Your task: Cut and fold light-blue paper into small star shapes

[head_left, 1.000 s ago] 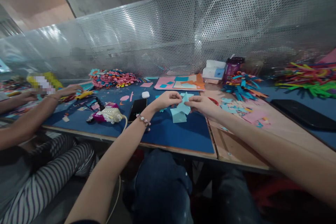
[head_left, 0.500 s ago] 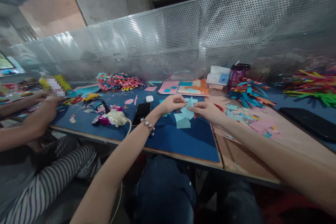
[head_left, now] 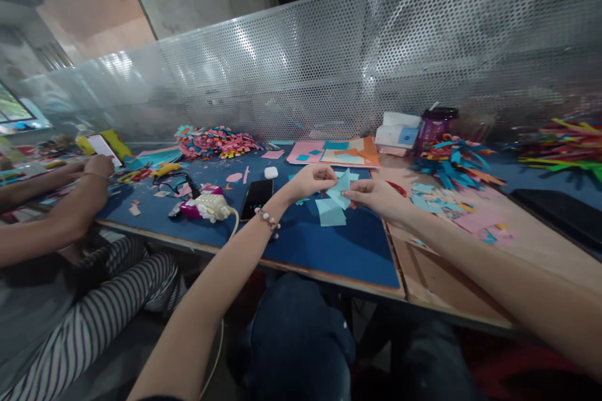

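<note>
A light-blue piece of paper [head_left: 339, 189], apparently folded, is held up between my two hands over the blue table. My left hand [head_left: 311, 182], with a beaded bracelet at the wrist, pinches its left side. From the right, my right hand [head_left: 377, 198] pinches the same piece between thumb and fingers. Just below lies a light-blue paper square [head_left: 332, 213], flat on the table. More light-blue paper sits behind and partly under my hands. Beside my right hand a red scissor-like handle [head_left: 397, 188] shows, mostly hidden by the hand.
A black phone [head_left: 257, 200], a white earphone case [head_left: 271, 173] and a power strip [head_left: 205, 205] with cables lie to the left. Coloured sheets [head_left: 308, 153] are behind, paper scraps [head_left: 435, 199] to the right. At far left, another person's hand [head_left: 100, 165] is near a propped phone [head_left: 104, 149].
The view has tilted slightly downward and shifted a little left. Both hands keep hold of the light-blue paper, with almost no movement.
</note>
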